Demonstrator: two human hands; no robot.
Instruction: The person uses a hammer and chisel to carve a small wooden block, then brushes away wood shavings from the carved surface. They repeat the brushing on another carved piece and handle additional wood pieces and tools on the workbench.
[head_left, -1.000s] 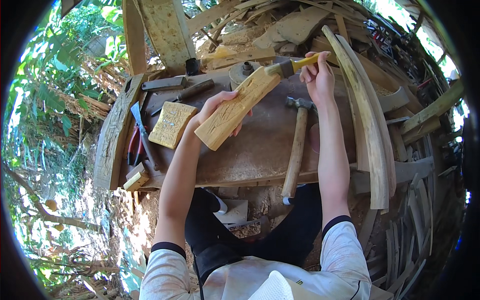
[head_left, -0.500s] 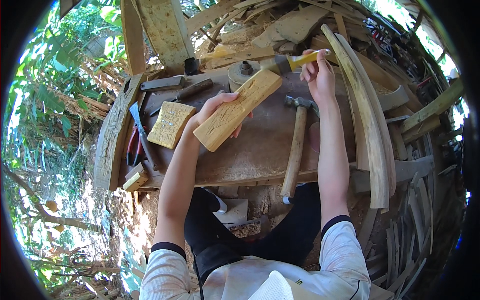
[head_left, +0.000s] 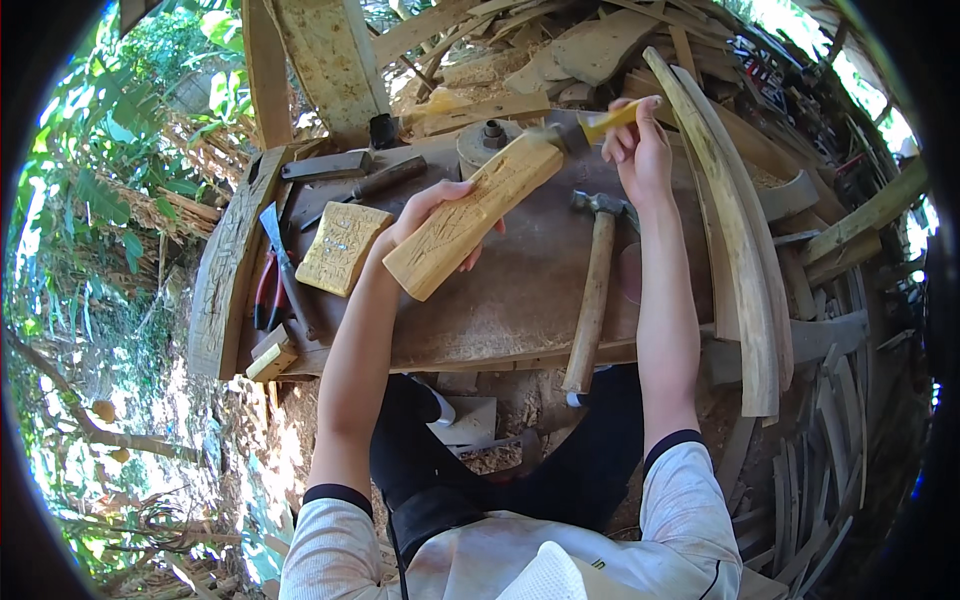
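My left hand (head_left: 432, 205) is closed around a long, light wooden block (head_left: 478, 222) with carved lines on its face, held tilted above the bench. A yellow-handled brush (head_left: 598, 126) is gripped in my right hand (head_left: 642, 145). Its blurred bristles meet the far right end of the block. Beneath my right forearm lies a hammer (head_left: 596, 290) with a wooden handle. Left of my left hand rests a squarish carved wooden piece (head_left: 343, 248). Beside that piece are a flat-bladed tool (head_left: 284, 266) and red-handled pliers (head_left: 265, 292).
On the brown bench (head_left: 480, 325) stands a round metal fitting with a bolt (head_left: 487, 146). A wooden-handled tool (head_left: 385, 180) and a grey bar (head_left: 325, 167) lie at the back left. Long curved poles (head_left: 728, 240) border the right side. Wood scraps (head_left: 590, 50) pile up behind.
The brush has swung slightly, its bristles now against the block's far end. The block has shifted a little to the left.
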